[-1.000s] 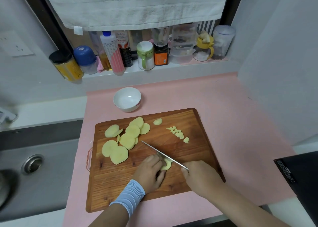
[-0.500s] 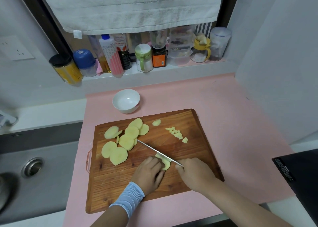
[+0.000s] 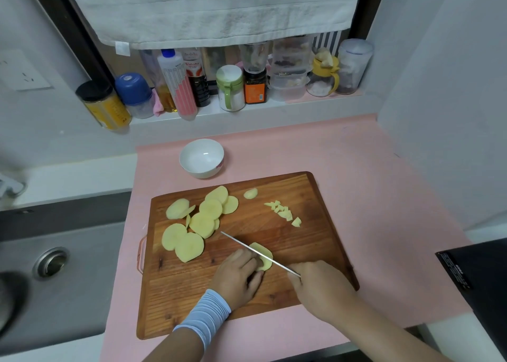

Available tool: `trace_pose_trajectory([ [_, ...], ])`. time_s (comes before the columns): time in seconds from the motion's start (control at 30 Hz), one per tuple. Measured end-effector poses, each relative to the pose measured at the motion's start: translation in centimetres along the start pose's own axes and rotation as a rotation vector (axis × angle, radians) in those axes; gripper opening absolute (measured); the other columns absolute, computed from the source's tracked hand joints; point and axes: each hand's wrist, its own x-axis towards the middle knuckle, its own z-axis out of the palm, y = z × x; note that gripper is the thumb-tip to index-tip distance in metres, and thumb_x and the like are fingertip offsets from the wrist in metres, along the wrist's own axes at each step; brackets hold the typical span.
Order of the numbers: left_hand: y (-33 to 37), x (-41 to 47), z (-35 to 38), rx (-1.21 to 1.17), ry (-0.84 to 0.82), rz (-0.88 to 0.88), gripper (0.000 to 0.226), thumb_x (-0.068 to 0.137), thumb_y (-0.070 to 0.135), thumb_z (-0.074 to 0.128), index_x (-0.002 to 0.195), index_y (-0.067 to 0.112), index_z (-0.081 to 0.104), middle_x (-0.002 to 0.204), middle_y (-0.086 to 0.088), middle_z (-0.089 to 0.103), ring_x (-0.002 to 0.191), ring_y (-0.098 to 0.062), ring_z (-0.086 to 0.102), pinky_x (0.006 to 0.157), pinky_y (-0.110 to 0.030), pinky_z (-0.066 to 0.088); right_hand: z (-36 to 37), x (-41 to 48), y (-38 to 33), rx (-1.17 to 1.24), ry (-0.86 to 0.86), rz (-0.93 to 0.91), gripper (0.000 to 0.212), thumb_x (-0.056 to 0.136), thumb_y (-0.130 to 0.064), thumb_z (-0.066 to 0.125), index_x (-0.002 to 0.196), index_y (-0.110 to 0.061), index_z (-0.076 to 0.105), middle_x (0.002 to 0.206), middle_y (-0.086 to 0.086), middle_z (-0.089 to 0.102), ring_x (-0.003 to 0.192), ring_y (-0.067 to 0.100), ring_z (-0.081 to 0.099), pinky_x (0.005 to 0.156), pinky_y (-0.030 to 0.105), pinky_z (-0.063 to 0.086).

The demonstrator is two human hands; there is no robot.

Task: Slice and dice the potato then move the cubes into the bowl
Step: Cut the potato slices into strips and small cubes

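Two hands work toward the near edge of the cutting board [image 3: 315,252], which lies on a pink mat [image 3: 370,197]. Left hand [image 3: 237,278], pale blue wristband [image 3: 204,313] at the wrist, sits knuckles up with fingers curled, fingertips holding down the working slice [image 3: 265,260] of potato; that slice lies flat on the board, a little toward the near edge from its centre. Right hand [image 3: 319,287] grips the knife [image 3: 241,243], fingers wrapped fully round the handle, which is hidden inside the fist. Blade runs diagonally from the right hand toward the left side of the board and crosses the working slice, potato showing on both sides of the steel; whether the edge has reached the wood, I cannot tell. Blade tip ends just beside the potato rounds [image 3: 203,219], an overlapping heap of flat discs on the left half of the board, reaching toward its far left corner. One small end piece [image 3: 250,193] lies apart near the far edge. Cubes [image 3: 285,212] form a small loose cluster on the far right part of the board, well apart from the blade. Bowl [image 3: 203,171], white and upright, stands on the mat just beyond the board's far edge. Sink [image 3: 68,279] lies off the mat's left edge; a row of bottles and jars [image 3: 230,87] stands on the ledge behind, under a hanging white towel [image 3: 219,7]
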Motion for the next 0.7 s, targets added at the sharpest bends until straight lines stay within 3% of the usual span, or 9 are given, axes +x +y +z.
trace_pose_trajectory([
  [0.1,-0.2,-0.1,0.1,-0.007,-0.014,-0.013,0.010,0.086,0.021,0.068,0.092,0.013,0.067,0.103,0.001,0.063,0.088,-0.019,0.058,0.079,-0.028,0.051,-0.1,0.9,-0.2,0.025,-0.029,0.047,0.030,0.104,-0.042,0.046,0.090,-0.028,0.068,0.079,-0.008,0.067,0.071,0.014,0.065,0.068,0.029,0.057],
  [0.3,-0.2,0.0,0.1,0.000,-0.019,-0.013,0.011,0.087,0.022,0.067,0.090,0.012,0.067,0.102,0.000,0.064,0.088,-0.020,0.059,0.079,-0.029,0.051,0.6,2.6,-0.5,0.077,-0.067,0.110,0.026,0.102,-0.041,0.050,0.084,-0.027,0.063,0.074,-0.009,0.061,0.068,0.012,0.062,0.060,0.027,0.048],
  [0.37,-0.3,-0.1,0.2,0.007,-0.016,-0.006,0.011,0.088,0.022,0.065,0.090,0.012,0.067,0.100,-0.001,0.063,0.087,-0.021,0.058,0.079,-0.031,0.051,0.5,2.7,-0.4,0.083,-0.074,0.121,0.026,0.102,-0.041,0.050,0.082,-0.027,0.059,0.075,-0.009,0.059,0.070,0.014,0.062,0.063,0.030,0.052],
  [0.5,-0.2,-0.4,0.4,0.090,-0.029,0.036,0.012,0.095,0.023,0.060,0.091,0.013,0.066,0.096,-0.002,0.061,0.082,-0.023,0.056,0.073,-0.036,0.050,0.4,2.6,-0.6,0.061,-0.072,0.105,0.027,0.102,-0.041,0.049,0.093,-0.023,0.067,0.084,-0.006,0.064,0.079,0.017,0.066,0.074,0.034,0.057],
  [0.7,0.2,-0.8,0.4,0.037,0.018,0.011,0.007,0.095,0.019,0.065,0.093,0.013,0.068,0.096,-0.001,0.064,0.084,-0.023,0.059,0.075,-0.034,0.052,0.1,1.7,-1.3,-0.031,-0.014,0.039,0.035,0.103,-0.045,0.041,0.100,-0.025,0.070,0.090,-0.004,0.069,0.081,0.020,0.066,0.072,0.035,0.056],
])
